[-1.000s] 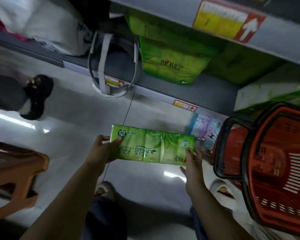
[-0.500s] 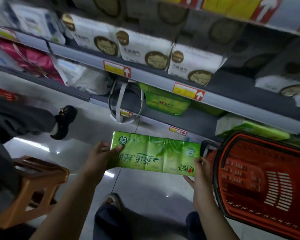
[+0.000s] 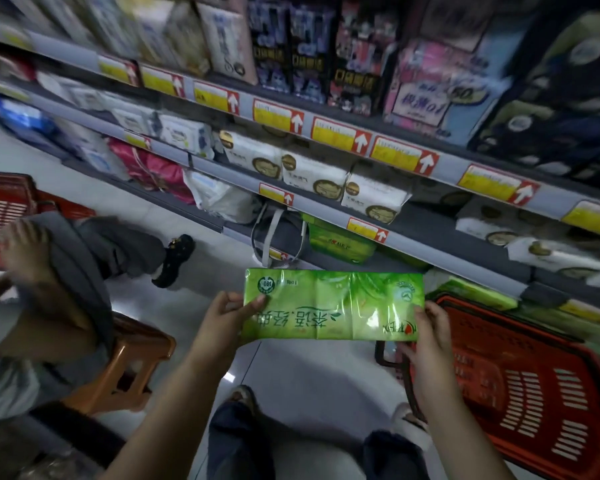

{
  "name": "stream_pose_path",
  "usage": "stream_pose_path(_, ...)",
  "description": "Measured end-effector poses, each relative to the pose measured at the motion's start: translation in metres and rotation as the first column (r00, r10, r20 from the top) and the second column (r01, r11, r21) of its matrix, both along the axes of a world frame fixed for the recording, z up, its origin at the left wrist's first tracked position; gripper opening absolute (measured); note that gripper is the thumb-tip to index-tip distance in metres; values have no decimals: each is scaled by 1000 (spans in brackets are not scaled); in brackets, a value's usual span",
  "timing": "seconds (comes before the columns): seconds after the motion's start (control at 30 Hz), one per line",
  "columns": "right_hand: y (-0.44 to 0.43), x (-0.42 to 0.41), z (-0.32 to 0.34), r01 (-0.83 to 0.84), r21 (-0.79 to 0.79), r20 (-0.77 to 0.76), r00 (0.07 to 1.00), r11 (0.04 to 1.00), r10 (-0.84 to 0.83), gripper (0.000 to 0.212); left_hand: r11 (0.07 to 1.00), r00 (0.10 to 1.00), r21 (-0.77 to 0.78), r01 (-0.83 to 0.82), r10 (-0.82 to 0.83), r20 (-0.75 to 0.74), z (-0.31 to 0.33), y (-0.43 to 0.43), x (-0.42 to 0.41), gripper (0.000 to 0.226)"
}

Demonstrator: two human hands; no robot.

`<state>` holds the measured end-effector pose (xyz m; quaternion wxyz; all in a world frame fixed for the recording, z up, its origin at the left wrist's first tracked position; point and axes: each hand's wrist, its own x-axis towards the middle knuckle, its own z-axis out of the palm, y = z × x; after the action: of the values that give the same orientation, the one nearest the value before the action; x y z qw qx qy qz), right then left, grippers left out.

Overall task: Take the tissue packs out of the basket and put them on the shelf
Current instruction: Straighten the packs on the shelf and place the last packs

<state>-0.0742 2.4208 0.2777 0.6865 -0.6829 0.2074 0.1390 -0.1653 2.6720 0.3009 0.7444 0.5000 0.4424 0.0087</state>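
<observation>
Shop shelving (image 3: 430, 216) stocked with paper goods fills the background, above a pale tiled floor. A long green tissue pack (image 3: 333, 304) is held level in the air in front of the lowest shelf (image 3: 392, 260), clear of the red basket (image 3: 534, 393) standing on the floor at the right. Its left end is pinched by the left hand (image 3: 226, 320), thumb on top. Its right end is gripped by the right hand (image 3: 430, 341), fingers curled round the edge. The carry from basket to shelf is judged to be in hand. Next, the pack needs to be lowered and pushed forward onto the lowest shelf, beside the matching green packs (image 3: 340, 242) stored there.
</observation>
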Motion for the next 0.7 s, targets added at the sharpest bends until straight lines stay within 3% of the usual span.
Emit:
stream_pose_path(0.33,-45,-9,102,16,110,96,995,994,-26,12,998,995,67,9,-15,100,108,-41,-2,27)
stream_pose_path(0.5,-92,10,158,4,81,178,984,997,-19,14,996,986,87,28,-42,160,158,-88,15,30)
stream_pose_path(0.63,-137,32,192,-22,29,250,968,999,14,14,994,975,49,94,-102,198,184,-130,30,54)
stream_pose_path(0.7,-160,43,208,-42,20,298,954,999,34,18,983,957,48,179,-186,225,192,-150,36,51)
